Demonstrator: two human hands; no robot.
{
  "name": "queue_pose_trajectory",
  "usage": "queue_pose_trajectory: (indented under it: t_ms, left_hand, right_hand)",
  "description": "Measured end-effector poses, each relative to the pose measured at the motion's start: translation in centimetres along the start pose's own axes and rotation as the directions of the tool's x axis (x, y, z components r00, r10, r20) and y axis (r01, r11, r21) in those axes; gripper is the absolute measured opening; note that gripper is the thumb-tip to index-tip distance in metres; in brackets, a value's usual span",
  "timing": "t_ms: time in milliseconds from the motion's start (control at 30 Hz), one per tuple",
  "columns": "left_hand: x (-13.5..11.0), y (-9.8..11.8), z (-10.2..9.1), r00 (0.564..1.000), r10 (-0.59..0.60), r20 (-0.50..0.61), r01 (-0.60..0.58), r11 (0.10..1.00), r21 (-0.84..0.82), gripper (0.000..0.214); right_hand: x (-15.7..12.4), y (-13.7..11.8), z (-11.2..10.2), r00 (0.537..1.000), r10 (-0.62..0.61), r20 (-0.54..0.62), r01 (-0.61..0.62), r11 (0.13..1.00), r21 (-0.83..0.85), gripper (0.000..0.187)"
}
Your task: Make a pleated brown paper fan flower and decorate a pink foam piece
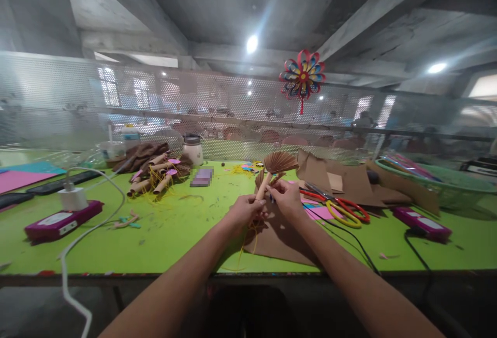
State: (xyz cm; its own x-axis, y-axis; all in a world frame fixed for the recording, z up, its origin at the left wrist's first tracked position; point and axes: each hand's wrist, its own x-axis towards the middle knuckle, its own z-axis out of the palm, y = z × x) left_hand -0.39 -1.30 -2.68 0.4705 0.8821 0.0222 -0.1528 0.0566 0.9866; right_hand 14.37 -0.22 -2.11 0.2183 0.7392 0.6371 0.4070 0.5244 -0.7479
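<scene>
My left hand is closed around the lower part of a brown paper tube, which tilts up and to the right. A pleated brown paper fan spreads out at the tube's top end. My right hand is at the tube's right side, its fingers pinched together close to it. Whatever lies between those fingertips is too small to make out. Thin yellow strands hang below my left hand. Under both hands lies a flat sheet of brown paper.
Red-handled and yellow-handled scissors lie right of my hands, by brown paper pieces. Finished-looking tubes are heaped left, near a jar. Purple power strips flank the work area. A green basket stands far right.
</scene>
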Motion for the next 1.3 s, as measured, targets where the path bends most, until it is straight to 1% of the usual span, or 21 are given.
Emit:
queue_pose_trajectory:
  t_ms: [167, 400, 567, 700, 867, 1000, 1100, 1300]
  left_hand:
    - [0.0, 0.1, 0.0, 1.000, 0.010, 0.018, -0.010, 1.000, 0.001, 0.019]
    - [-0.1, 0.3, 0.2, 0.999, 0.002, 0.033, -0.002, 1.000, 0.012, 0.015]
    - [-0.2, 0.5, 0.3, 0.999, 0.026, 0.034, -0.026, 1.000, 0.013, 0.014]
    - [-0.2, 0.6, 0.4, 1.000, 0.022, 0.014, -0.022, 1.000, 0.017, 0.013]
    - [-0.3, 0.6, 0.5, 1.000, 0.011, 0.015, -0.011, 1.000, -0.004, 0.015]
    - [-0.5, 0.6, 0.7, 1.000, -0.009, 0.022, 0.010, 1.000, -0.014, 0.016]
    - [-0.5, 0.6, 0.7, 1.000, -0.003, 0.024, 0.004, 1.000, -0.029, 0.017]
    - [-0.5, 0.5, 0.6, 0.999, 0.012, 0.040, -0.010, 0.999, -0.037, 0.018]
  right_hand:
    - [0.0, 0.3, -0.1, 1.000, 0.001, 0.031, -0.002, 1.000, 0.022, 0.025]
    - [-0.2, -0.3, -0.4, 0.997, 0.012, 0.071, -0.018, 0.997, 0.079, 0.024]
    - [-0.3, -0.2, -0.5, 0.996, 0.012, 0.091, -0.021, 0.995, 0.099, 0.025]
    - [-0.3, 0.1, -0.4, 0.997, 0.005, 0.083, -0.013, 0.995, 0.097, 0.025]
    - [-0.3, 0.2, -0.2, 0.997, -0.011, 0.073, 0.004, 0.996, 0.094, 0.023]
    - [-0.3, 0.6, -0.1, 0.999, -0.022, 0.049, 0.020, 0.999, 0.039, 0.024]
    - [-0.4, 0.7, 0.0, 0.999, -0.028, 0.030, 0.027, 0.999, 0.016, 0.024]
    - [-0.6, 0.5, 0.2, 0.999, 0.002, 0.040, -0.005, 0.998, 0.066, 0.022]
